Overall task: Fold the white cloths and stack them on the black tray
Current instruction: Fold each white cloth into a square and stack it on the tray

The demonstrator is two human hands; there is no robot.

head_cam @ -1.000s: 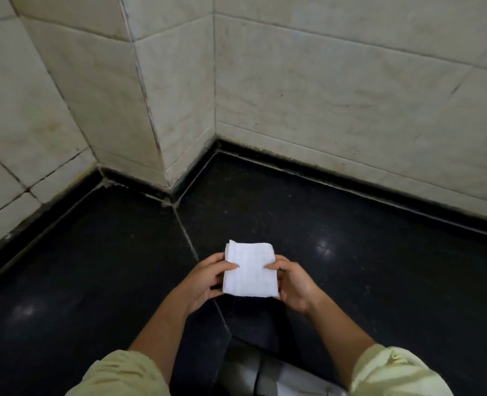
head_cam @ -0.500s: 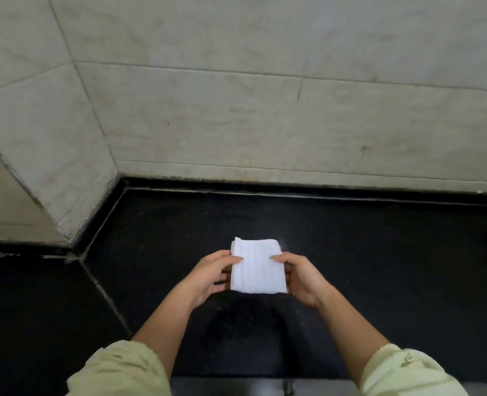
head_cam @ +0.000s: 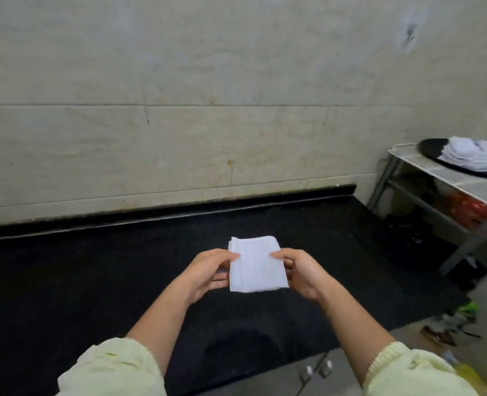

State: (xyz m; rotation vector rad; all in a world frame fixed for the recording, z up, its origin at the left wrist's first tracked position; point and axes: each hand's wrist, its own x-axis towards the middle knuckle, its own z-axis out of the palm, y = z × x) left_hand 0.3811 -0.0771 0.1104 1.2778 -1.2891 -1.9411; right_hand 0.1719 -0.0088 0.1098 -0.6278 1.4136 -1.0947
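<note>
White cloth (head_cam: 255,265), folded into a small, nearly square pad, is held in the air over the black desk (head_cam: 94,267), just below the middle of the view. It lies almost flat. Its slightly longer side seems to run from 6 to 12 o'clock, with the far edge facing the pale tiled wall (head_cam: 236,138) and the layered corner at 11 o'clock.

At 3 o'clock in the view, well apart from the hands, stands a metal rack (head_cam: 408,160). On it rests the black tray (head_cam: 433,148), which carries a stack of folded cloths (head_cam: 476,154).

The bare forearms come in from 7 and 5 o'clock out of pale yellow-green sleeves (head_cam: 114,370). The left hand (head_cam: 205,271) pinches the cloth's 9 o'clock edge and the right hand (head_cam: 302,274) pinches its 3 o'clock edge. Each thumb lies on top with the curled fingers underneath.
</note>
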